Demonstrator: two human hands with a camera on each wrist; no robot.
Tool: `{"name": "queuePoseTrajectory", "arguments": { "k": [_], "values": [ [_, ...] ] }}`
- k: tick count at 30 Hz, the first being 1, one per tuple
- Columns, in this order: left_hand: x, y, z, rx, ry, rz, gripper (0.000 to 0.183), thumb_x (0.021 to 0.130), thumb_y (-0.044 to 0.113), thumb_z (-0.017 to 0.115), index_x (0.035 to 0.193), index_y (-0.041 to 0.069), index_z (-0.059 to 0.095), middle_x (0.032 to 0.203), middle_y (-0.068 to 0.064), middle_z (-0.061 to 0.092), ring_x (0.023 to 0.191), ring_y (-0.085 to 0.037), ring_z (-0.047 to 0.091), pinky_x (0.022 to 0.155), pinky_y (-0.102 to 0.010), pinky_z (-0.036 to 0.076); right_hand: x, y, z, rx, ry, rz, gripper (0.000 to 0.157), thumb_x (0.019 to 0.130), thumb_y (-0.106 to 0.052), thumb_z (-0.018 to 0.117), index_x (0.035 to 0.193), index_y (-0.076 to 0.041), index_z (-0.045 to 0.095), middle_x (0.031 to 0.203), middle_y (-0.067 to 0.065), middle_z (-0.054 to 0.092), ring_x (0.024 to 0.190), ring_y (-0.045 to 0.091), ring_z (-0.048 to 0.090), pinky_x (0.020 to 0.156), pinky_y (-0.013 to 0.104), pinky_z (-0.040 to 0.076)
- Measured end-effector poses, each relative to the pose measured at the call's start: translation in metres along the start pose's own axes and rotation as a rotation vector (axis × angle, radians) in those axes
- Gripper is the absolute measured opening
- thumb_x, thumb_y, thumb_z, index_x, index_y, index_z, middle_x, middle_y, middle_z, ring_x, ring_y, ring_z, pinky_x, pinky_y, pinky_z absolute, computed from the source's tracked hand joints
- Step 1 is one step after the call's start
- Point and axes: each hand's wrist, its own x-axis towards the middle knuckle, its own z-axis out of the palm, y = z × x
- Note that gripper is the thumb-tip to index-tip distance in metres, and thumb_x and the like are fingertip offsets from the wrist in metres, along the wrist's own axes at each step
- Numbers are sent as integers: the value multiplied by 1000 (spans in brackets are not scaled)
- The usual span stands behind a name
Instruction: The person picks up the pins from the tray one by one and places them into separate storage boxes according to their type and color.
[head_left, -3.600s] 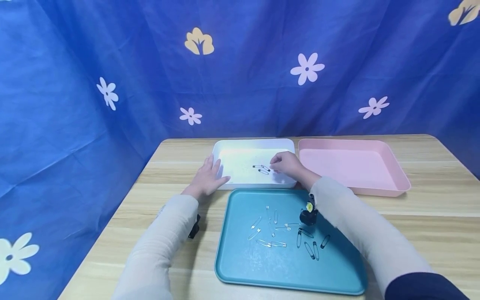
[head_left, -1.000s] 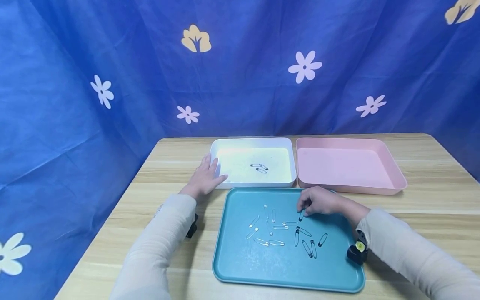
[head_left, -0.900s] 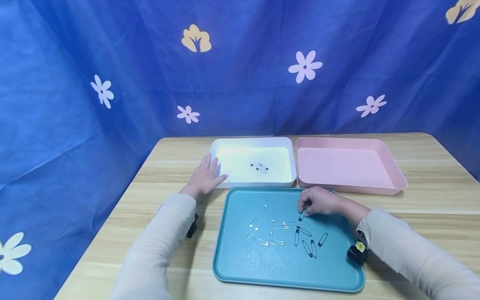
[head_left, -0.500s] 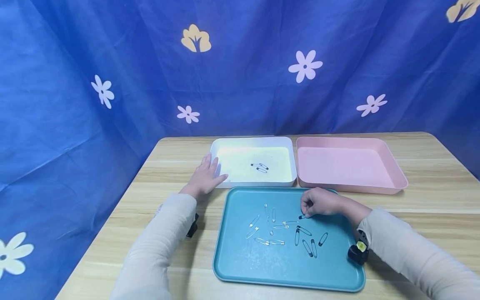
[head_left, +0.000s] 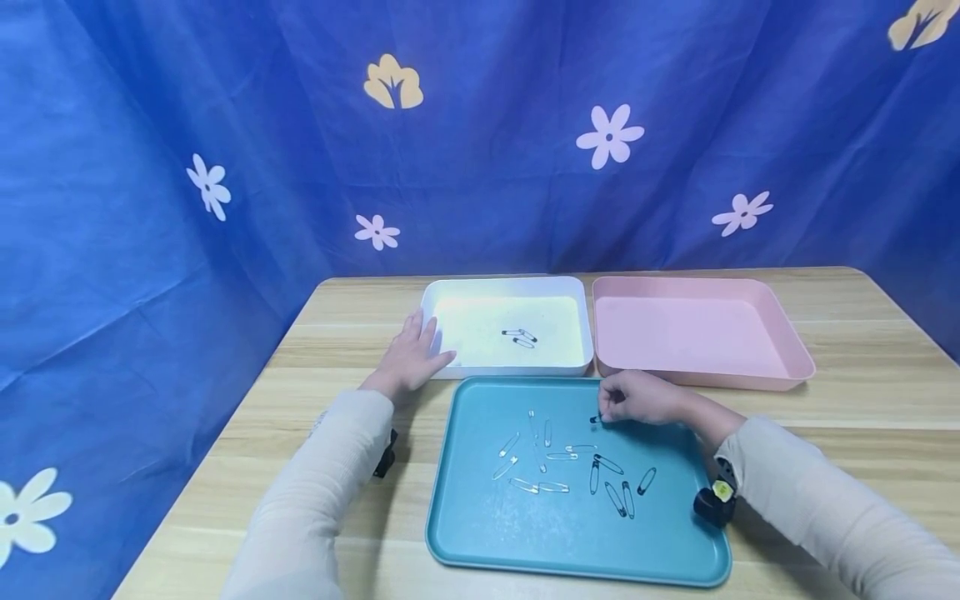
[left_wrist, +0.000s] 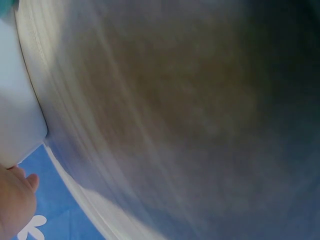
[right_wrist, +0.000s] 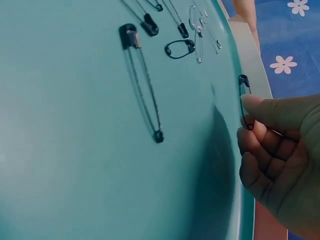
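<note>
My right hand (head_left: 641, 397) is over the far right part of the teal tray (head_left: 517, 546), pinching a black safety pin (right_wrist: 243, 81) between thumb and fingers. In the right wrist view the pin stands upright in the pinch, black cap up, above the tray's surface. Below it lie several black safety pins (head_left: 627, 498) and, further left, several silver safety pins (head_left: 553, 487). With fingers spread, my left hand (head_left: 407, 360) rests at the left side of the white tray (head_left: 517, 369). Three black-capped safety pins (head_left: 522, 342) lie in that white tray.
A pink tray (head_left: 697, 325) with nothing in it stands right of the white one, behind the teal tray. All stand on a wooden table (head_left: 877, 400) with a blue flowered curtain (head_left: 480, 192) behind. A black wrist camera (head_left: 714, 505) hangs under my right sleeve.
My right hand has come from the white tray back to the teal tray and taken hold of a black safety pin, now lifted off the surface. My left hand has stayed put.
</note>
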Motion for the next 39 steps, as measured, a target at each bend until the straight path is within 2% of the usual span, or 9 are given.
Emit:
{"name": "queuePoseTrajectory", "arguments": {
  "k": [11, 18, 22, 29, 34, 39],
  "values": [
    [-1, 1, 0, 4, 5, 4, 78, 85, 53, 33, 137, 0, 10, 141, -20, -8, 127, -33, -6, 101, -48, 6, 13, -8, -1, 81, 120, -26, 5, 78, -5, 60, 75, -7, 56, 66, -1, 51, 60, 15, 47, 53, 28, 42],
    [-1, 1, 0, -1, 6, -1, 76, 86, 51, 35, 137, 0, 10, 141, -19, -8, 127, -33, -7, 100, -49, 6, 24, -16, -2, 114, 191, -19, 5, 79, -7, 59, 79, -3, 57, 71, 1, 53, 64, 16, 47, 57, 29, 43],
    [-1, 2, 0, -1, 5, 0, 76, 86, 51, 35, 137, 0, 11, 141, -20, -8, 127, -35, -6, 100, -49, 6, 30, -18, -2, 138, 244, -25, 3, 79, -3, 58, 81, 0, 57, 72, 3, 54, 64, 16, 48, 57, 29, 44],
    [-1, 2, -1, 9, 1, 2, 78, 85, 53, 33, 137, 0, 10, 141, -20, -8, 127, -34, -6, 100, -49, 7, 38, -21, -5, 183, 303, -30, 4, 81, -2, 56, 84, 0, 57, 73, 5, 54, 63, 16, 48, 58, 29, 44],
    [-1, 2, -2, -6, 4, 4, 76, 86, 49, 36, 137, -2, 11, 140, -21, -7, 127, -35, -6, 100, -50, 6, 45, -23, -7, 224, 324, -14, 7, 82, -4, 55, 86, 1, 58, 74, 8, 55, 63, 18, 49, 57, 28, 44],
    [0, 2, -1, -5, 0, -1, 76, 86, 49, 36, 137, -1, 11, 141, -20, -7, 127, -34, -6, 100, -50, 7, 53, -25, -10, 274, 341, 50, 9, 82, -7, 56, 87, -1, 58, 77, 12, 55, 64, 24, 50, 53, 35, 47]
  ]
}}
